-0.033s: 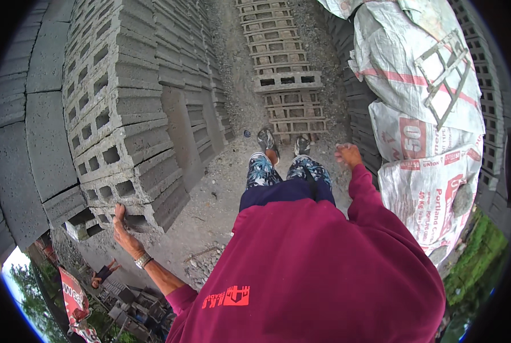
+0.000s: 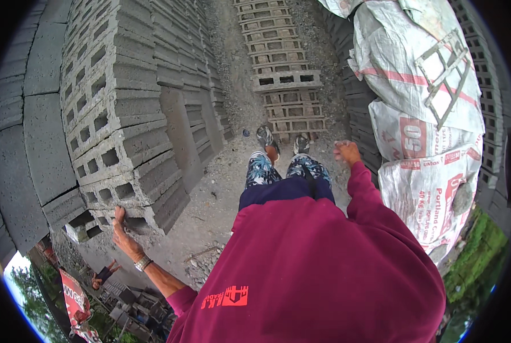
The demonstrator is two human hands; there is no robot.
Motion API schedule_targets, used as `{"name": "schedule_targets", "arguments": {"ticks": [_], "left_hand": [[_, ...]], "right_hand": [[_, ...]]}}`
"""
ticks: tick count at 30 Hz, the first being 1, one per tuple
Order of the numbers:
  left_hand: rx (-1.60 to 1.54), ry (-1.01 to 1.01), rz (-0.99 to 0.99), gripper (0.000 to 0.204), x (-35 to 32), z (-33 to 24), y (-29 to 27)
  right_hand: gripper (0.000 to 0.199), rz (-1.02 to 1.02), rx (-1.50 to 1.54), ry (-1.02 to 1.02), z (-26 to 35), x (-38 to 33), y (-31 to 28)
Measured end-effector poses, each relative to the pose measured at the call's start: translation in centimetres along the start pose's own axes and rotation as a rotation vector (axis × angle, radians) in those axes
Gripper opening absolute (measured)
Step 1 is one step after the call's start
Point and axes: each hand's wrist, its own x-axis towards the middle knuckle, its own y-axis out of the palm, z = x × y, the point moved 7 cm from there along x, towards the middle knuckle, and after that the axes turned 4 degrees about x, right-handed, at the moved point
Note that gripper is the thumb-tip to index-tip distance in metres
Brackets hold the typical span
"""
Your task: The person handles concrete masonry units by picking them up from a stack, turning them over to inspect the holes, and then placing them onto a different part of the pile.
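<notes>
Left fingers: left hand (image 2: 125,233) spread flat on the hollow concrete block (image 2: 130,214) at the stack's bottom corner, gripping nothing.
Right fingers: right hand (image 2: 346,152) curled into a loose fist, empty, just beside the sacks.
Block: grey, rough, rectangular holes.
Stack (image 2: 124,108): same blocks, ridged courses.
Sacks (image 2: 421,137): white woven, red bands, piled right.
Ground (image 2: 221,188): gritty gravel.

Maroon sweatshirt (image 2: 324,268) with red print, patterned blue trousers (image 2: 284,168), wristwatch (image 2: 143,263).
</notes>
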Motion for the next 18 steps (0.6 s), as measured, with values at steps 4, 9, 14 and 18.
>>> {"name": "schedule_targets", "arguments": {"ticks": [4,9,14,18], "left_hand": [[0.151,-0.045,0.037,0.056,1.1,-1.0,-0.3],[0.259,-0.118,0.055,0.049,4.0,-4.3,-2.0],[0.045,0.060,-0.034,0.050,4.7,-14.0,0.8],[-0.404,0.219,0.344,0.050,3.0,-20.1,9.1]], "right_hand": [[0.037,-0.044,-0.043,0.025,2.1,0.0,0.9],[0.035,-0.043,-0.137,0.118,3.9,-0.7,3.2],[0.036,-0.081,-0.146,0.016,8.4,0.4,3.6],[0.037,-0.138,-0.120,-0.118,12.1,3.0,1.6]]}}
